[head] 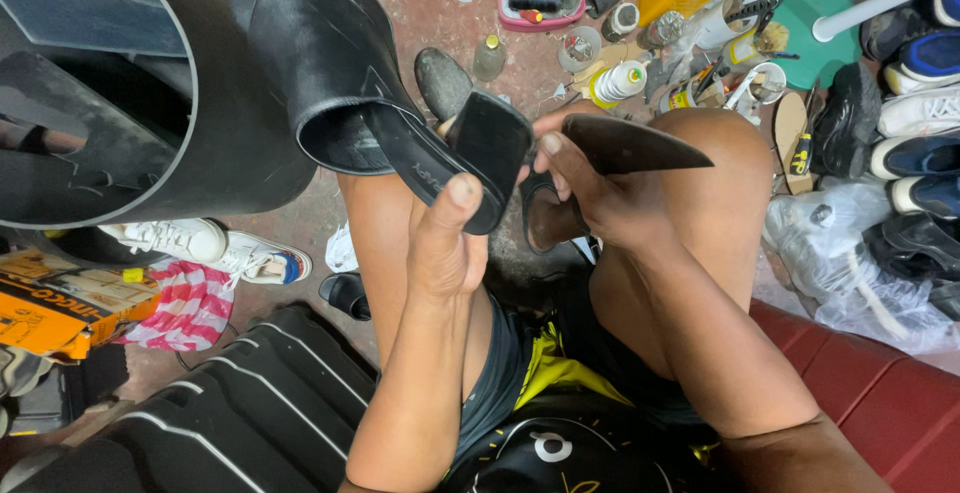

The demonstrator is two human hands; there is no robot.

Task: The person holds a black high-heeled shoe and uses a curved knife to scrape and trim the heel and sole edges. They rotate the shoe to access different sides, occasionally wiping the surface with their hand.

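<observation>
The left hand (445,248) grips the heel end of the black leather block-heeled mule shoe (340,83), its length running up-left, while the right hand (590,188), just beside the heel, clasps a dark pointed knife blade (630,145).

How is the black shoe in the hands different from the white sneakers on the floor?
The black shoe is an open slip-on with no laces; the white sneakers are closed and laced. The black shoe is held up, gripped by the left hand; the sneakers lie untouched on the floor. The right hand holds a dark pointed blade.
</observation>
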